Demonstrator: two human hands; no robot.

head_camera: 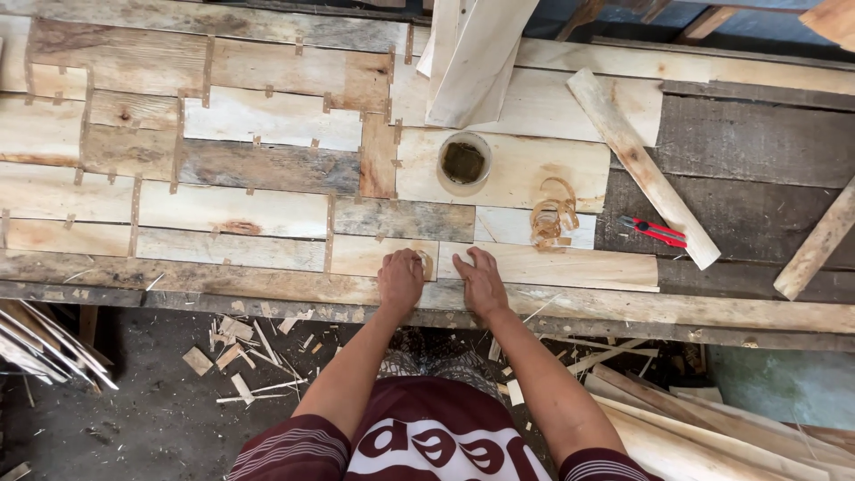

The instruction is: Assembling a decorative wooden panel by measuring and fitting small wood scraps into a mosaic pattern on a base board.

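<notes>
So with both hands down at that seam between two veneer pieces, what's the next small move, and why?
Probably press the tape strip flat across the seam: the left hand holds it there, the right hand steadies the adjoining veneer sheet, and other joints already carry similar strips.

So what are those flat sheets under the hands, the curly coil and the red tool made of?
The flat sheets look like thin raw wood veneer: pale, unvarnished, with grain and knots, patched by small brown strips. The curly coil seems to be tan paper tape or a wood shaving; hard to tell. The red tool looks plastic-handled, probably a cutter.
</notes>
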